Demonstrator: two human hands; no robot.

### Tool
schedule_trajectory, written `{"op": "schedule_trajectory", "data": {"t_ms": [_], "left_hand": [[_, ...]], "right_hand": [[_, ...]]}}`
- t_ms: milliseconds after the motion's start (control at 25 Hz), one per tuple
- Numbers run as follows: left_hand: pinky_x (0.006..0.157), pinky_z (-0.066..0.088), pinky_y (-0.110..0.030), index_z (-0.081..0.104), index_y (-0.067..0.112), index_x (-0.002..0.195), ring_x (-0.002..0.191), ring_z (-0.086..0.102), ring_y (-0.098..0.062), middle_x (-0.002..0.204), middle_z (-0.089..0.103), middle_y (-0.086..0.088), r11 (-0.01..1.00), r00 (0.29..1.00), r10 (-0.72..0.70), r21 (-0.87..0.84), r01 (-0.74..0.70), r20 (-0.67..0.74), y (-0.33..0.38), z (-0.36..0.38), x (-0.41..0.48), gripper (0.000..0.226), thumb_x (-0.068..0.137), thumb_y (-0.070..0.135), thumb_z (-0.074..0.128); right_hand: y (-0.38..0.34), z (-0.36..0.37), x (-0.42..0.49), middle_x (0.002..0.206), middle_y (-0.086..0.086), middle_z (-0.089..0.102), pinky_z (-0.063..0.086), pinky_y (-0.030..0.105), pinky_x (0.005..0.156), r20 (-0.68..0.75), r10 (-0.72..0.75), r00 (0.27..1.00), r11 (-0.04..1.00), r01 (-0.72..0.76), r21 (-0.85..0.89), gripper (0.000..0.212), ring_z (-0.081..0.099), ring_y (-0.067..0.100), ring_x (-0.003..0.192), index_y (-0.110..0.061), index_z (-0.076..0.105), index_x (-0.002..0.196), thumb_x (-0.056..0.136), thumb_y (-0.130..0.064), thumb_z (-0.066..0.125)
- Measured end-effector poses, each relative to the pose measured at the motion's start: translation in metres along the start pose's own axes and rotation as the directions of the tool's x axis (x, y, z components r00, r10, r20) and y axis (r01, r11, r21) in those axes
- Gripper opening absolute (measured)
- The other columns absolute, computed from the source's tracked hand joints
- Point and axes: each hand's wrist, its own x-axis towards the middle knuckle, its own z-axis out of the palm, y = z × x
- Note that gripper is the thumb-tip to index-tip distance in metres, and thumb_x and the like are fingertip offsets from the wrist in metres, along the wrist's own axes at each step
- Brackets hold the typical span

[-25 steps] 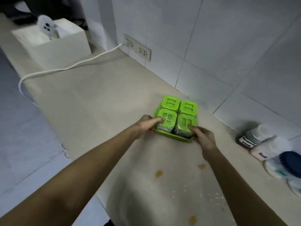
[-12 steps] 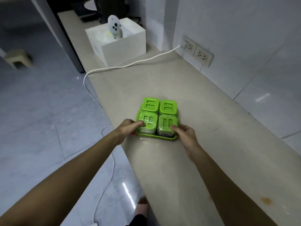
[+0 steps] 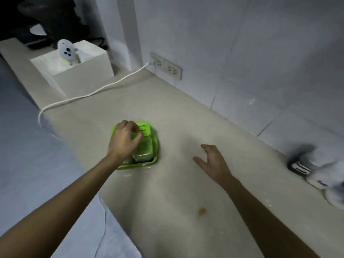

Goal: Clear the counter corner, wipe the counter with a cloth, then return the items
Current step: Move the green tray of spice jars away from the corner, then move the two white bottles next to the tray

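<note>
A green tray (image 3: 137,165) holding several green-lidded containers (image 3: 144,149) sits on the beige counter (image 3: 167,108), near its left edge. My left hand (image 3: 123,141) lies on top of the set and hides its left half; the fingers curl onto the lid of a far container. My right hand (image 3: 214,161) hovers over the bare counter to the right of the tray, apart from it, fingers spread and holding nothing. An orange stain (image 3: 202,211) marks the counter nearer to me. No cloth is in view.
Blurred white bottles (image 3: 312,164) stand against the tiled wall at the right. A white box (image 3: 78,75) with a white device in it sits at the far left. A white cable (image 3: 93,93) runs from the wall sockets (image 3: 166,66) over the counter's edge.
The tray now rests on the counter. My right hand has let go of it and moved off to the right. My left hand has shifted from the tray's rim onto the lids.
</note>
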Motion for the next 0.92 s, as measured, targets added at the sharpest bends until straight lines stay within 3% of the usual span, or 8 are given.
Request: {"op": "schedule_trajectory", "data": {"t_ms": [160,280,360,520,640,760,920], "left_hand": [[0.073,0.041,-0.031,0.064,0.013,0.087,0.076,0.055,-0.022,0.080,0.055,0.001,0.938,0.923,0.345,-0.102,-0.332,0.168,0.108,0.057,0.014,0.020,0.082,0.029,0.053],[0.077,0.046,-0.033,0.065,0.012,0.095,0.086,0.057,-0.022,0.086,0.053,0.003,0.859,0.813,0.512,-0.163,-0.486,0.276,0.206,0.124,0.001,0.014,0.086,0.021,0.060],[0.085,0.047,-0.033,0.063,0.011,0.106,0.099,0.057,-0.023,0.099,0.057,-0.003,0.804,0.731,0.594,-0.211,-0.556,0.337,0.270,0.168,-0.012,0.023,0.087,0.023,0.060],[0.103,0.040,-0.038,0.047,0.012,0.133,0.123,0.045,-0.029,0.131,0.046,-0.011,0.743,0.600,0.658,-0.264,-0.615,0.454,0.382,0.229,-0.034,0.052,0.084,0.024,0.059],[0.104,0.040,-0.042,0.036,0.014,0.140,0.126,0.041,-0.033,0.140,0.037,-0.012,0.711,0.521,0.654,-0.211,-0.671,0.548,0.437,0.253,-0.039,0.062,0.084,0.024,0.061],[0.103,0.040,-0.041,0.037,0.017,0.139,0.124,0.040,-0.033,0.138,0.035,-0.012,0.723,0.501,0.599,-0.155,-0.673,0.625,0.455,0.270,-0.035,0.058,0.086,0.024,0.061],[0.098,0.043,-0.037,0.045,0.017,0.136,0.113,0.052,-0.035,0.133,0.039,-0.014,0.725,0.524,0.620,-0.172,-0.667,0.584,0.454,0.283,-0.030,0.051,0.088,0.020,0.062]], "right_hand": [[0.094,-0.097,-0.052,0.131,0.011,0.051,0.040,0.036,0.102,-0.192,0.089,0.977,0.976,-0.124,-0.179,0.049,0.049,0.027,0.122,-0.009,0.050,0.130,0.087,-0.030,0.062],[0.167,-0.172,-0.088,0.119,0.014,0.057,0.047,0.042,0.090,-0.356,0.139,0.924,0.925,-0.250,-0.286,0.041,0.055,0.035,0.110,-0.007,0.057,0.119,0.082,-0.023,0.064],[0.204,-0.215,-0.102,0.112,0.018,0.060,0.049,0.045,0.082,-0.452,0.137,0.882,0.882,-0.316,-0.349,0.039,0.057,0.040,0.101,-0.004,0.061,0.112,0.076,-0.017,0.068],[0.244,-0.264,-0.109,0.116,0.018,0.060,0.046,0.046,0.084,-0.532,0.092,0.842,0.826,-0.363,-0.431,0.042,0.056,0.040,0.102,-0.007,0.060,0.115,0.076,-0.018,0.069],[0.259,-0.273,-0.104,0.128,0.014,0.054,0.041,0.044,0.095,-0.452,0.148,0.880,0.844,-0.350,-0.406,0.053,0.051,0.035,0.115,-0.013,0.050,0.130,0.082,-0.032,0.065],[0.266,-0.268,-0.095,0.128,0.011,0.055,0.041,0.040,0.093,-0.385,0.126,0.914,0.880,-0.282,-0.383,0.059,0.053,0.032,0.113,-0.013,0.048,0.131,0.081,-0.038,0.066],[0.265,-0.260,-0.081,0.125,0.014,0.056,0.045,0.037,0.088,-0.428,0.117,0.896,0.932,-0.248,-0.263,0.055,0.057,0.033,0.108,-0.010,0.051,0.127,0.079,-0.028,0.071]]}}
